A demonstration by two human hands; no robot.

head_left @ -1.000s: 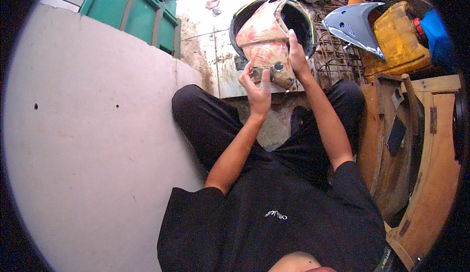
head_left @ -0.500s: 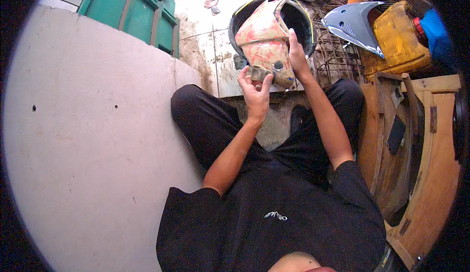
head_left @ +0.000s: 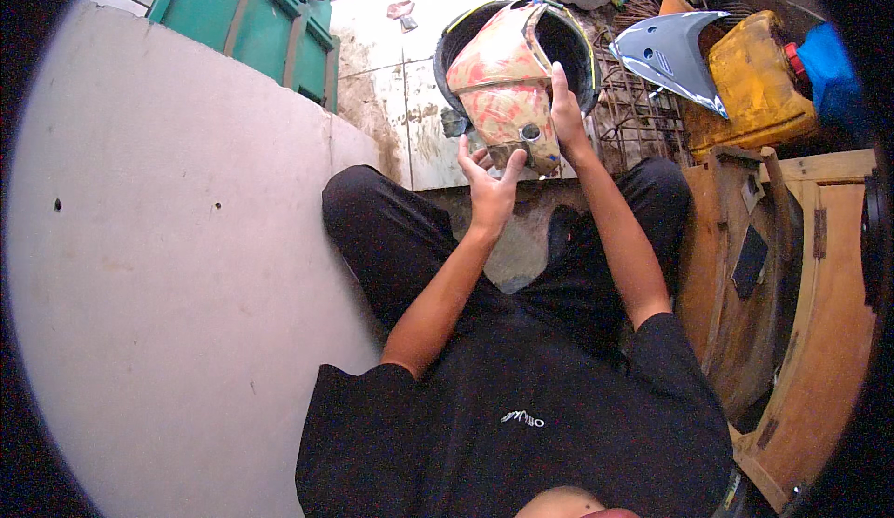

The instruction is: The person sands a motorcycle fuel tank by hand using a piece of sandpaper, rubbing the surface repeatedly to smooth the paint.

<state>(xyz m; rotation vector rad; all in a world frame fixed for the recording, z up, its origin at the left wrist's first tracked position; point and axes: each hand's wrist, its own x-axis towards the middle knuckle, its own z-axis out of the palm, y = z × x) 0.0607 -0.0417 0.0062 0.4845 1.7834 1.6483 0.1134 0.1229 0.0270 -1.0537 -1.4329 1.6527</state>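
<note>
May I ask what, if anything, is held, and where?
Right hand: mottled panel, by its right edge. Left hand: apparently a greyish piece, between thumb and fingers.

Patchy matt panel (head_left: 507, 108), glossy plastic fairing (head_left: 672, 47), scuffed plastic jerrycan (head_left: 752, 85)

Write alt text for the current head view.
A curved, red-streaked cream panel sits over a black tub, the person's right hand along its right edge, left hand at its lower end by a small dark piece. To the right are a grey panel and yellow jerrycan.
</note>
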